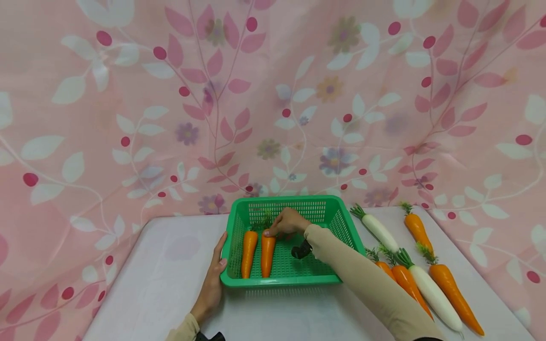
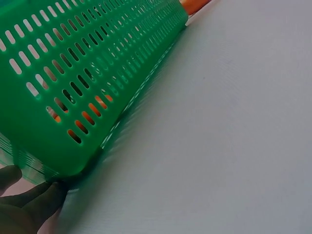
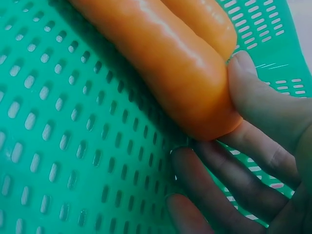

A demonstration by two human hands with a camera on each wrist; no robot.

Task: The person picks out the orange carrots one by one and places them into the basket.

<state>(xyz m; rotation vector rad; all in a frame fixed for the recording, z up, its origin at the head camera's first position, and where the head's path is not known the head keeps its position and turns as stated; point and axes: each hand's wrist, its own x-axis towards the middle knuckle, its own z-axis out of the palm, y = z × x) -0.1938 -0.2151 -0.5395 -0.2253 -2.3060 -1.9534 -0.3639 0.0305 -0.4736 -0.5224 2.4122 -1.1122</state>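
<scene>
A green plastic basket [image 1: 287,282] with slotted walls stands on the table. Two orange carrots lie side by side in its left part: the left carrot [image 1: 249,255] and the right carrot [image 1: 267,258]. My right hand [image 1: 290,221] reaches inside and pinches the leafy end of the right carrot; in the right wrist view its thumb [image 3: 242,68] presses the carrot's thick end. At the basket's left side, my left hand [image 1: 213,279] holds the wall, thumb at the rim. The left wrist view shows fingers [image 2: 46,202] at a lower corner, partly hidden.
Right of the basket lie a white radish [image 1: 379,231], another white radish [image 1: 435,296] and several carrots, among them one carrot [image 1: 454,289] near the front. My right forearm covers part of this group. A floral curtain [image 1: 273,118] hangs behind the white table [image 1: 170,265].
</scene>
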